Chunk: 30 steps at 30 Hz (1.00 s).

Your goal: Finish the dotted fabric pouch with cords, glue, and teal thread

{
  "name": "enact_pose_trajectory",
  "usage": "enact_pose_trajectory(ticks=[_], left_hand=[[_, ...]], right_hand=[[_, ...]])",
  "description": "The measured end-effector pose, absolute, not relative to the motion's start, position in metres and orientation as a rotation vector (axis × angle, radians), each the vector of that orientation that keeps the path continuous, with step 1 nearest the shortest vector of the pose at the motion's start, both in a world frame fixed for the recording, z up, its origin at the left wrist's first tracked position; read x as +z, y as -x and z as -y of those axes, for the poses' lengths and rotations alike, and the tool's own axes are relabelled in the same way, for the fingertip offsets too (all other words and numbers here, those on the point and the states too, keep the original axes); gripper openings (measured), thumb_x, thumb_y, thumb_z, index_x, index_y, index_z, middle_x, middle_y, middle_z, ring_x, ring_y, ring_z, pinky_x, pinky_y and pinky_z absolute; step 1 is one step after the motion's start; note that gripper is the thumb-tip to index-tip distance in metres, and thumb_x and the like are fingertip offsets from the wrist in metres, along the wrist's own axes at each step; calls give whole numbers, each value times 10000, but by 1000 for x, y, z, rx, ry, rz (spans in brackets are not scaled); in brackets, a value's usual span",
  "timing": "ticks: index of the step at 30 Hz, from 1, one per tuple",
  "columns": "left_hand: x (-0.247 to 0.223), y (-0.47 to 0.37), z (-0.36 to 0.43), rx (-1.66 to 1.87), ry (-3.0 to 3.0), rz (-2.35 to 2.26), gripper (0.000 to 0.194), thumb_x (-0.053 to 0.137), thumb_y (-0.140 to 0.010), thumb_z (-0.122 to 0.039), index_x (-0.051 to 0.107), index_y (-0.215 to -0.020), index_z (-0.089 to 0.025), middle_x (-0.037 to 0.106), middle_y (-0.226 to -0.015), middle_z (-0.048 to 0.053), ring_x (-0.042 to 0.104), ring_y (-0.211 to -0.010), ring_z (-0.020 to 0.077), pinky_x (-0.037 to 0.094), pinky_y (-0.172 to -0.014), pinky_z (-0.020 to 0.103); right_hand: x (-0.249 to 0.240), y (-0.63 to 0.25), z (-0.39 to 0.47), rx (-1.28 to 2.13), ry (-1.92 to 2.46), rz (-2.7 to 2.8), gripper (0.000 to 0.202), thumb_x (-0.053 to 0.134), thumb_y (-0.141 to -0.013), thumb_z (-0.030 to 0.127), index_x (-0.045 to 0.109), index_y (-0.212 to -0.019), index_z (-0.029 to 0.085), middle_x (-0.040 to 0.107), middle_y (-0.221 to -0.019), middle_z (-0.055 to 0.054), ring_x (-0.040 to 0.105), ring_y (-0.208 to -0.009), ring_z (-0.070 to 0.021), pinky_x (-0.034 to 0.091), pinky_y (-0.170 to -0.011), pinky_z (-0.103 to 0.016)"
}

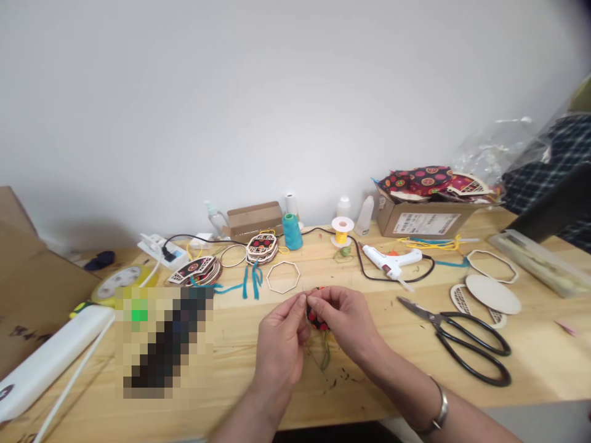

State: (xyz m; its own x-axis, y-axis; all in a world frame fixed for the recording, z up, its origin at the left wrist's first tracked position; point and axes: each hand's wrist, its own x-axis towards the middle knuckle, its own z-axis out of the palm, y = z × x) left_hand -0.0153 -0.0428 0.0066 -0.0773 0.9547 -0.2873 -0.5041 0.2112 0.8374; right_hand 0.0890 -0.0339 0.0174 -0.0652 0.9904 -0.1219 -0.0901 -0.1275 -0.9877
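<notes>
Near the front middle of the table, a small dark fabric piece (317, 319) with red and orange round motifs is held between both hands. My left hand (279, 338) is closed, thumb and forefinger pinched at the fabric's upper left edge. My right hand (348, 317) is closed too, its thumb and fingertips meeting the left ones at the top of the piece. Whether a needle sits between the fingertips is too small to tell. Green thread (325, 358) hangs from below the fabric. A metal bracelet (441, 404) circles the right wrist.
Large black-handled scissors (471, 347) lie to the right. Behind them rest a white glue gun (392, 261), a yellow thread spool (342, 234) and a teal thread cone (292, 232). A cardboard box (418, 220) holds patterned fabric. An octagonal frame (283, 277) lies ahead of my hands.
</notes>
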Motion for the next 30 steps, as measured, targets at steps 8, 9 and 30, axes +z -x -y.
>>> enact_pose_trajectory(ticks=[8,9,30], left_hand=[[9,14,44,1321,-563,-1054,261,740,-648,-295,714,-806,-88,322,-483,-80,220,-453,25,198,-395,143],[9,14,44,1320,-563,-1054,264,741,-645,-298,714,-805,-89,322,-485,-79,221,-454,25,199,-394,142],[12,14,42,1350,-635,-1034,246,702,-687,-302,695,-815,-91,310,-478,-85,215,-452,30,192,-399,156]], right_hand=[[18,-89,32,1413,1184,1114,193,592,-703,281,612,-582,132,521,-502,26,421,-484,-68,342,-474,-198],[19,-89,32,1417,1188,1113,198,592,-705,281,610,-579,129,518,-499,26,416,-482,-66,340,-474,-198],[22,-92,48,886,1192,1634,248,420,-868,196,665,-836,173,646,-819,-60,574,-757,-155,451,-727,-285]])
